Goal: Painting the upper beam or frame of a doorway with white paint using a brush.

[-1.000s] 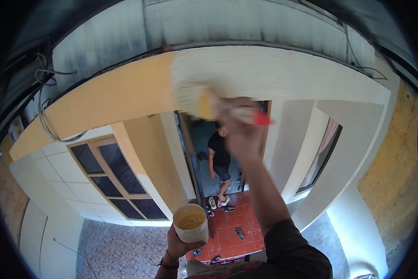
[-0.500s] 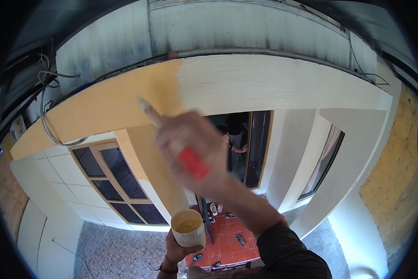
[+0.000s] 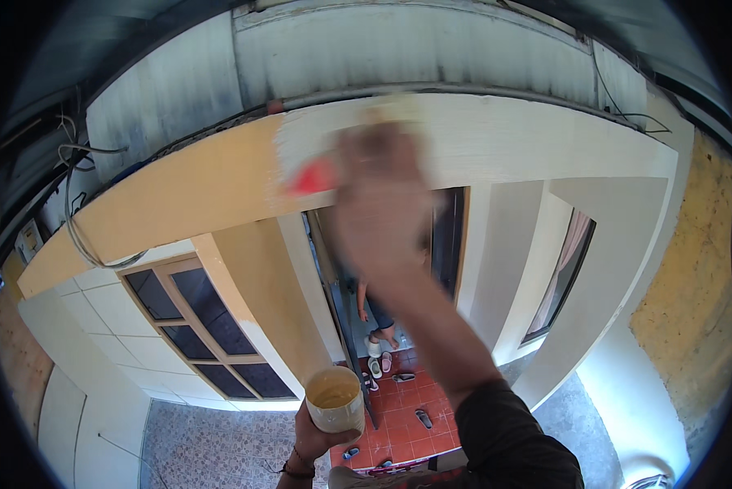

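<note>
My left hand (image 3: 317,436) is wrapped round a whitish, paint-streaked cup (image 3: 339,414) with yellowish-cream paint inside, at the lower middle. Raised and smeared by motion, my right hand (image 3: 382,196) grips a paintbrush whose red handle end (image 3: 314,176) sticks out to the left. The pale, blurred bristles (image 3: 394,110) are at the upper edge of a long wall beam. On its left the beam is tan (image 3: 178,175); on its right it is pale cream (image 3: 537,138), with a ragged border between. Whether the bristles touch the beam, I cannot tell.
Below the beam are a wood-framed window (image 3: 211,318), a tan pillar (image 3: 264,285) and a doorway where a person's legs (image 3: 382,322) show. Sandals (image 3: 424,418) lie on red tiles (image 3: 398,407). Loose cables (image 3: 76,220) hang at the left. Grey panels (image 3: 415,49) run above.
My right hand has swung up and right with the paintbrush, from the tan part to the cream part. The left hand still holds the cup. The person's legs now show in the doorway.
</note>
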{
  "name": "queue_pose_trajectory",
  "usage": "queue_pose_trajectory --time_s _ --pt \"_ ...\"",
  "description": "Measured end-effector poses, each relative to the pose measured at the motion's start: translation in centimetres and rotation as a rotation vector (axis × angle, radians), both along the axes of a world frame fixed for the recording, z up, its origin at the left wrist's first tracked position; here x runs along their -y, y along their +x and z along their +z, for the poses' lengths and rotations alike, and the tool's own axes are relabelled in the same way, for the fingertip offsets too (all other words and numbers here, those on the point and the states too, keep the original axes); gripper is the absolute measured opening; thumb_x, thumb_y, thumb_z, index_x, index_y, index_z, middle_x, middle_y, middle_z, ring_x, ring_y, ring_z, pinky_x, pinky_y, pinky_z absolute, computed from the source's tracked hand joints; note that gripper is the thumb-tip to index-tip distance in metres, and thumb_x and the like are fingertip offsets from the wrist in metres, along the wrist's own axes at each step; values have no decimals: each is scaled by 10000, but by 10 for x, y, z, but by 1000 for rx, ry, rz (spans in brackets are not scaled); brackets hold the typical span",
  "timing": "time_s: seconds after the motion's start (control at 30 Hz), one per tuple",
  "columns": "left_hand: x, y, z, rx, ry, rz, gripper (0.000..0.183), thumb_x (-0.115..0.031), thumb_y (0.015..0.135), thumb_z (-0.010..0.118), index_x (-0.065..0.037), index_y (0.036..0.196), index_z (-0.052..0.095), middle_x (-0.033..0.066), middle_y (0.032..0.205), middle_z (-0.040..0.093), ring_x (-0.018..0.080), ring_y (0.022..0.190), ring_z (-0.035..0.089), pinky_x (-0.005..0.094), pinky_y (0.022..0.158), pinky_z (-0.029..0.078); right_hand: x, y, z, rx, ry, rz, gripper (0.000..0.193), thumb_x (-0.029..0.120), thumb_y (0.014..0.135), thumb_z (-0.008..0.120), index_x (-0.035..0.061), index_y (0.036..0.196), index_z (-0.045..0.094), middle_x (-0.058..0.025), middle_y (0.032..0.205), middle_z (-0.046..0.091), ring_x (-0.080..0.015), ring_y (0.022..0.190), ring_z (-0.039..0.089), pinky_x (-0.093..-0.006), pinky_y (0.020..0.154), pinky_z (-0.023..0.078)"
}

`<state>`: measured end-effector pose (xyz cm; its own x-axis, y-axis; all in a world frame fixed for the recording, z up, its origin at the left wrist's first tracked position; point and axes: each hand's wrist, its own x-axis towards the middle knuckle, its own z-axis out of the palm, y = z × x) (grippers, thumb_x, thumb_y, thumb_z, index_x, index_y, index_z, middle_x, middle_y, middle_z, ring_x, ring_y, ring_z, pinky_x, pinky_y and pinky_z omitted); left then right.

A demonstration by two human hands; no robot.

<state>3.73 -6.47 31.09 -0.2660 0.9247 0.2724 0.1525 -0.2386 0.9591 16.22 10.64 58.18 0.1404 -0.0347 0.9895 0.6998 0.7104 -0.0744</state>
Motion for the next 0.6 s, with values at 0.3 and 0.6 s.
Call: queue_pose_trajectory --time_s 0.3,0.6 --pt "-16 0 -22 74 -36 -48 869 -102 443 923 -7 1225 556 95 1111 662 216 982 654 374 876 543 -26 25 16 -31 -43 957 129 2 769 670 53 864 600 -78 846 611 -174 775 633 -311 601 526" --pt "-42 32 -31 104 -7 -133 884 -62 454 864 -2 1261 508 104 1054 647 260 933 659 404 831 560 -126 328 -34 -611 130 49 158 -69 773 616 41 884 639 -86 895 637 -222 823 639 -360 709 534"
